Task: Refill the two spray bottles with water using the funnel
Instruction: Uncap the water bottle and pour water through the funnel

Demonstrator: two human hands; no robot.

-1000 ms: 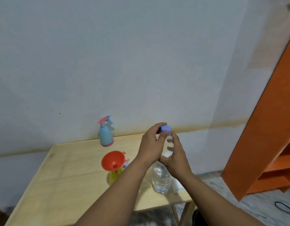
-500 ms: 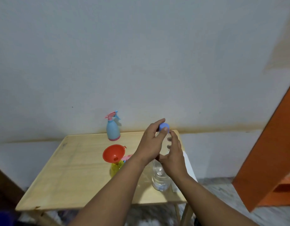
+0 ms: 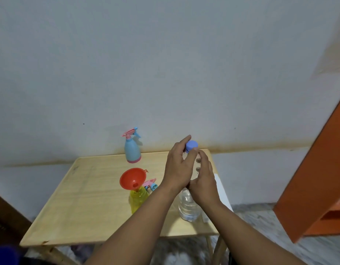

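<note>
**Cap pinched, funnel waiting to the left**

The right hand (image 3: 204,181) wraps the upper body of the clear water bottle (image 3: 189,206), fingers curled round it; the bottle stands upright on the right part of the wooden table (image 3: 84,203), its long axis vertical. The left hand (image 3: 179,166) reaches across and pinches the blue cap (image 3: 191,145) between thumb and fingers; whether the cap is loose or seated cannot be told. The yellow spray bottle (image 3: 138,200) stands just left of the hands, its sprayer head (image 3: 151,184) lying off behind it, the red funnel (image 3: 133,178) seated in its neck and tilted; the blue spray bottle (image 3: 132,150) stands at the table's back edge, sprayer on. The pour will likely go leftward; the left forearm lies nearer the funnel, so the right hand must tip the bottle across.
</note>
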